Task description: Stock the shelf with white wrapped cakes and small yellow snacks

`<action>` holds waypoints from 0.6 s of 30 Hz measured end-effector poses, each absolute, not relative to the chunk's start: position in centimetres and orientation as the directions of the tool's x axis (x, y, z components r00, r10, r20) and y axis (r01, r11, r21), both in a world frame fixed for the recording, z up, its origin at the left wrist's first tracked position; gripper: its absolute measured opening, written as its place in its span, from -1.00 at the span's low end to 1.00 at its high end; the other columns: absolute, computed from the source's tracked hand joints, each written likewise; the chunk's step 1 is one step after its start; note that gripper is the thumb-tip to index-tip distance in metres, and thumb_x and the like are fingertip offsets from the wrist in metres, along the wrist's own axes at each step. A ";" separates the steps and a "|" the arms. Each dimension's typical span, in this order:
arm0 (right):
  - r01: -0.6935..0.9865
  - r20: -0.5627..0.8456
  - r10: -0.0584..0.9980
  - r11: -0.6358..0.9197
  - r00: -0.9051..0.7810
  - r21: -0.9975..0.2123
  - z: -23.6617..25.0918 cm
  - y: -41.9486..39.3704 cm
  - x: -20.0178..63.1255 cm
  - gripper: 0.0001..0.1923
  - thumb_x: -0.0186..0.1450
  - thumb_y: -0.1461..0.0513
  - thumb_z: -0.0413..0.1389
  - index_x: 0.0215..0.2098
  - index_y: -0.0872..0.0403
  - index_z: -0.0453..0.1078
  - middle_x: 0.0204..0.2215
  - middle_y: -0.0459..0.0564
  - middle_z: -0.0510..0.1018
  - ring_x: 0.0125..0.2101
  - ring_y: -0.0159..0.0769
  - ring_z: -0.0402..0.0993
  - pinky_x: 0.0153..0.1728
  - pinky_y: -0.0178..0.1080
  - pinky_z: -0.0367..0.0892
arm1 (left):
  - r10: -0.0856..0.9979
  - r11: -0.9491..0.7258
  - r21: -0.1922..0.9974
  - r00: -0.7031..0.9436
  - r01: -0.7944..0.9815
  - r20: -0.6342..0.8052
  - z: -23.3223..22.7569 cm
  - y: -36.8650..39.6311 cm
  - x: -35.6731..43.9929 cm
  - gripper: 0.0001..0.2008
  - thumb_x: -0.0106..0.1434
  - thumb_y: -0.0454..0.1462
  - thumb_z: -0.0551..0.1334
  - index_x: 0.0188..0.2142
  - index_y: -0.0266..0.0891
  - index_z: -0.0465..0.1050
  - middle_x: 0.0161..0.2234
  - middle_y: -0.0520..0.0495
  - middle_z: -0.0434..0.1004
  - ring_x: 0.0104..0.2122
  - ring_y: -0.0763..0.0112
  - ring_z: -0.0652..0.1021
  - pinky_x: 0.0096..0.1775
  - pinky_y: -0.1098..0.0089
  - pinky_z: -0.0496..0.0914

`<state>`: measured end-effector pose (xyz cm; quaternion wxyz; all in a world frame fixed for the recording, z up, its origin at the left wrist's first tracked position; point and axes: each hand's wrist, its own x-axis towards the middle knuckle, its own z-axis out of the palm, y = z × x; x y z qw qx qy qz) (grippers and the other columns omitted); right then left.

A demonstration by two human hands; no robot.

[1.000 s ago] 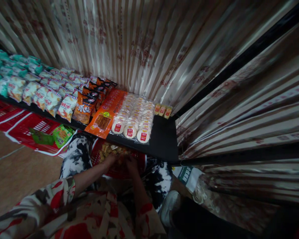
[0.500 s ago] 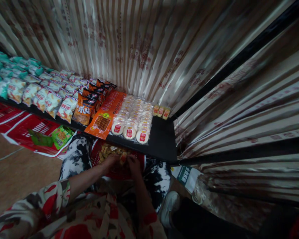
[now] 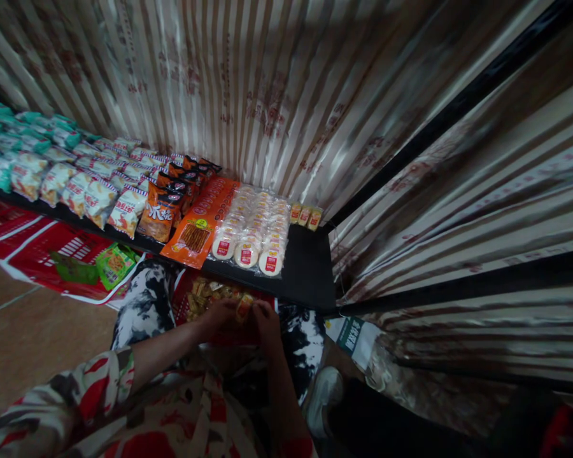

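Between my hands is a small packaged snack (image 3: 243,307) in a yellow wrapper with a red label. My left hand (image 3: 221,313) grips it from the left. My right hand (image 3: 266,318) is closed by its right end, fingertips pinched at the wrapper's edge. Both hands are over a red basket (image 3: 182,291) between my knees, which holds a heap of similar yellow-wrapped snacks (image 3: 201,294). Three like pieces (image 3: 306,215) stand in a row at the back right of the black shelf (image 3: 310,267).
Along the shelf lie round white crackers (image 3: 246,253), an orange snack sheet (image 3: 194,240), orange bags (image 3: 158,213) and white bags (image 3: 100,200). Another red basket (image 3: 33,245) with a green packet (image 3: 116,264) stands left. Behind hangs a striped curtain (image 3: 267,83); another person's shoe (image 3: 325,401) is at right.
The snack in my hands has shifted slightly right and now shows its label more fully. My right hand has moved a little right with it. The view has shifted slightly.
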<state>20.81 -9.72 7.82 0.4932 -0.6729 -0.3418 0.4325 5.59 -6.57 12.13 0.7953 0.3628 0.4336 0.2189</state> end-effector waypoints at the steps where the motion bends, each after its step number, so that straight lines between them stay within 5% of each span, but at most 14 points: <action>1: 0.039 -0.239 0.885 -0.276 0.399 -0.960 8.2 -9.8 21.0 -0.73 0.01 0.04 0.15 -0.47 0.06 0.47 -0.45 -0.04 0.58 -0.36 -0.23 0.48 -0.27 -0.22 0.37 | 0.656 0.651 0.758 0.533 -0.042 -0.534 12.0 -6.6 5.7 -0.72 -0.18 -0.30 0.24 -0.39 -0.28 0.52 -0.42 -0.05 0.58 -0.37 0.28 0.56 -0.20 0.28 0.40; 18: -0.069 -0.203 0.873 -0.193 0.443 -0.979 12.3 -10.3 23.2 -0.72 0.05 0.03 0.19 -0.39 0.06 0.47 -0.46 -0.05 0.58 -0.42 -0.25 0.48 -0.39 -0.27 0.37 | 0.770 0.549 0.832 0.440 -0.084 -0.463 13.0 -6.3 9.4 -0.74 -0.19 -0.39 0.27 -0.39 -0.30 0.44 -0.44 0.00 0.57 -0.42 0.39 0.52 -0.32 0.42 0.38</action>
